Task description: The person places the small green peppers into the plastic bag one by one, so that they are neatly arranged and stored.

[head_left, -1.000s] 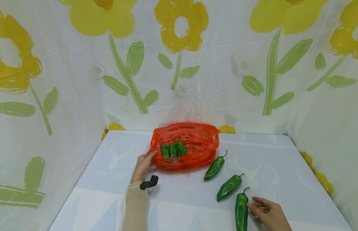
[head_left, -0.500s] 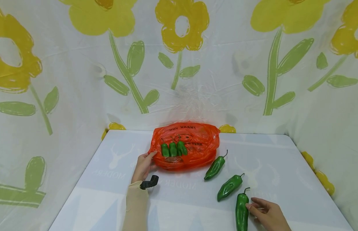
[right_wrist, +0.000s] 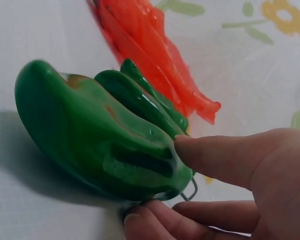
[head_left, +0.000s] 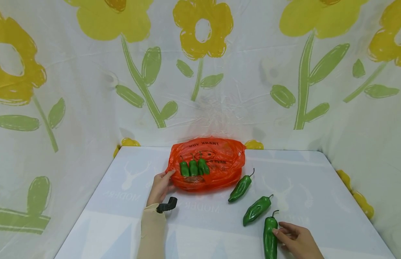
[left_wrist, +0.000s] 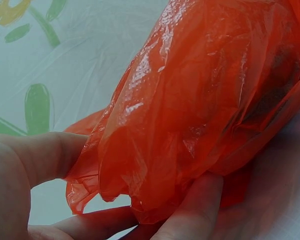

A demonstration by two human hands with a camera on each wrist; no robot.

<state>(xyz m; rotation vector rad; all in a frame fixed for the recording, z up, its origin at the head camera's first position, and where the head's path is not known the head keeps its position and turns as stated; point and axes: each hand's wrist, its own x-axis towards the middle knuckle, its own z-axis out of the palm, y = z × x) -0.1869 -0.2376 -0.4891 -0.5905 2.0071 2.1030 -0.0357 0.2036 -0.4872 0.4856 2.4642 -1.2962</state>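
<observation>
My left hand (head_left: 159, 187) pinches the left edge of a red plastic bag (head_left: 231, 176). In the left wrist view, thin folds of the bag (left_wrist: 155, 125) run between thumb and fingers. Several small green peppers (head_left: 193, 168) lie in the bag's open mouth. At the lower right, my right hand (head_left: 299, 239) pinches the upper part of a long green pepper (head_left: 270, 237), stem pointing away. The right wrist view has the thumb on one side of this pepper (right_wrist: 105, 145), near its stem, with fingertips at the other side.
Two more long green peppers, a middle one (head_left: 258, 210) and a farther one (head_left: 241, 188), lie in a slanting row between the right hand and the bag. The white patterned table (head_left: 200, 230) meets a flower-print curtain (head_left: 232, 108) behind and at both sides.
The right hand has shifted slightly left, its thumb moving from the nearest pepper's edge onto it, fingers closing in. The left hand and bag stay in place.
</observation>
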